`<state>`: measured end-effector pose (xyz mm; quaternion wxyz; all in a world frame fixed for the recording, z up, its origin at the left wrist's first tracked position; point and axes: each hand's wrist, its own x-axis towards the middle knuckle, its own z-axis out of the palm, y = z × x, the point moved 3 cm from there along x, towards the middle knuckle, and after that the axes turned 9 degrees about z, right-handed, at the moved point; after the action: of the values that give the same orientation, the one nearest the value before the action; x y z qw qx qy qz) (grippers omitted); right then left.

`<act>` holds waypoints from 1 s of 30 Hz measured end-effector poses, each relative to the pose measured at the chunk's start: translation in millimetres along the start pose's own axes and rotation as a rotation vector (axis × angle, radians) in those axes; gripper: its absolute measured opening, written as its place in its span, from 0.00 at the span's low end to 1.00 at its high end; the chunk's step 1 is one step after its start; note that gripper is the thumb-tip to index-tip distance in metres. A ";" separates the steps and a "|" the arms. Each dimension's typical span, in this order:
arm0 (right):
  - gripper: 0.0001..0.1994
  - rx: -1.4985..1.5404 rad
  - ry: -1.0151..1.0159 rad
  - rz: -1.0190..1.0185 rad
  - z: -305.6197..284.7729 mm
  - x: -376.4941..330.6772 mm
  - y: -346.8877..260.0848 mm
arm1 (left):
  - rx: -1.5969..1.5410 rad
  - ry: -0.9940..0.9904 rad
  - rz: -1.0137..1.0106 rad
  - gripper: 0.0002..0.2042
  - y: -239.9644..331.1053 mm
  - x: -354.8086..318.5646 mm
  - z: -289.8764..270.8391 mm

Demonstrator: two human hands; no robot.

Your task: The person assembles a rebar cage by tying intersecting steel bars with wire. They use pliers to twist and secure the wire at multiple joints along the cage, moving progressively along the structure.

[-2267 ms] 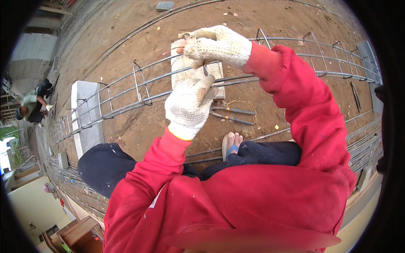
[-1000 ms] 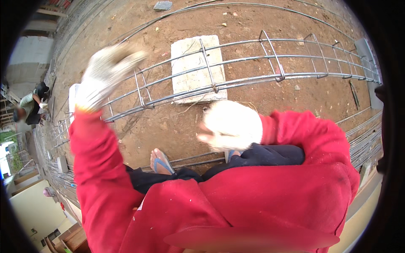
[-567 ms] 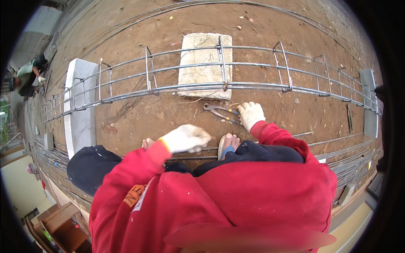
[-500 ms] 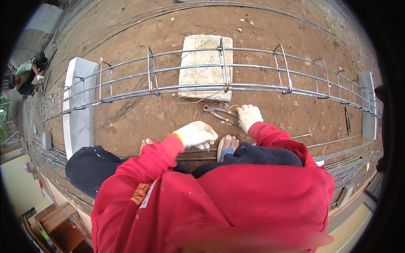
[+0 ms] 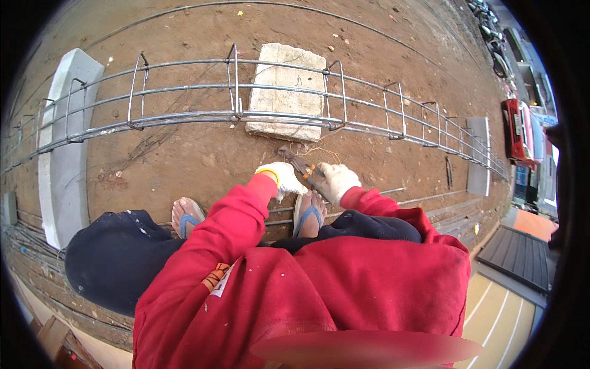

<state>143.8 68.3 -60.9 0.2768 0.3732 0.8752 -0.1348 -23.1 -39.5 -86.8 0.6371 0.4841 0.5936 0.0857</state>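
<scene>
Before me a long steel rebar cage (image 5: 203, 117) with square stirrups rests across concrete slabs. My right hand (image 5: 339, 182), in a white knit glove, is closed round the handles of rusty pincers (image 5: 298, 165) with orange bands. Their head points away from me, near the middle slab. My left hand (image 5: 284, 179), gloved with a yellow cuff, is curled beside the pincers' handles. Whatever lies in its fingers is hidden. Thin tie wire (image 5: 321, 151) lies loosely on the dirt just beyond my right hand.
A pale middle slab (image 5: 286, 92), a tall left concrete block (image 5: 61, 184) and a right block (image 5: 478, 154) stand under the cage. Loose rebar (image 5: 439, 212) lies along the ground by my sandalled feet (image 5: 309, 215). A red car (image 5: 519, 132) stands far right.
My view has swung to the right. The right hand has gone from the handle ends to a grip round the pincers, and my left hand has come closer to them.
</scene>
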 end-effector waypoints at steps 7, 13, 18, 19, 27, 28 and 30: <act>0.22 -0.373 0.020 0.120 -176.3 -115.3 3.0 | 0.047 0.032 0.574 0.48 43.5 19.8 14.4; 0.23 -0.644 0.031 0.260 -290.9 -158.1 -56.6 | -1.372 -0.121 1.034 0.17 151.7 27.0 60.2; 0.24 -0.803 -0.007 0.126 -326.1 -127.1 -98.2 | -1.808 -0.295 1.040 0.11 179.6 7.0 51.1; 0.24 -0.795 -0.009 0.103 -329.7 -120.4 -103.9 | -1.881 -0.294 1.078 0.11 180.6 0.7 46.2; 0.24 -0.978 -0.121 0.036 -339.3 -89.6 -119.3 | -2.031 -0.206 0.980 0.12 184.1 -12.0 35.3; 0.24 -0.983 -0.096 0.020 -339.7 -88.2 -121.1 | -2.021 -0.164 0.985 0.12 185.1 -11.0 34.3; 0.24 -0.972 -0.089 0.017 -340.0 -86.9 -123.7 | -2.008 -0.092 1.019 0.11 187.2 -10.5 31.1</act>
<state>-27.4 83.7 269.1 0.4573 0.2017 0.8210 0.2758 87.2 34.0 49.4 0.6503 -0.0592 -0.0351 0.7566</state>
